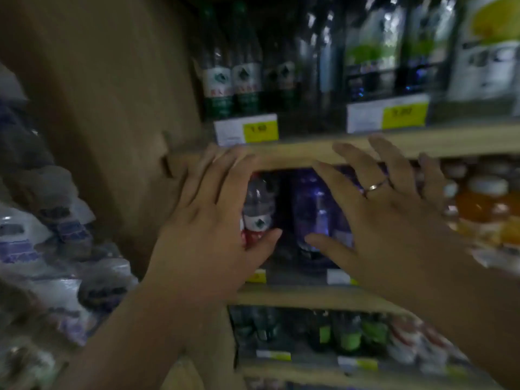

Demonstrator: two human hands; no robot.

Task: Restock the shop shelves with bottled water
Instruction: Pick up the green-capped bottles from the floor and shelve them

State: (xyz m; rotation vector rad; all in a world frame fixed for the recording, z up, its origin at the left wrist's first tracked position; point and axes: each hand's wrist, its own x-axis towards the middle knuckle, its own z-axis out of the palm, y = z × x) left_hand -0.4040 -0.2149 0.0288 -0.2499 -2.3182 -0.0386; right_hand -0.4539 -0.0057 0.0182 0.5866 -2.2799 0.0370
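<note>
Bottled water already stands on the middle wooden shelf (295, 160): a clear plastic bottle with a red-and-white label (257, 212) sits at the left end of the bay, just beside a purple-tinted plastic bottle (315, 212). The left hand (213, 220) is spread, its thumb near the base of the clear bottle and its fingers up by the shelf edge; whether it touches the bottle I cannot tell through the blur. The right hand (385, 215), wearing a thin ring, is also spread in front of the purple bottle and holds nothing. Green-labelled clear bottles (230, 88) fill the shelf above, behind yellow price tags (260, 130). Shrink-wrapped packs of bottles (56, 249) lie stacked at the left, so I judge the restocking only partly done, with much stock left to shelve.
</note>
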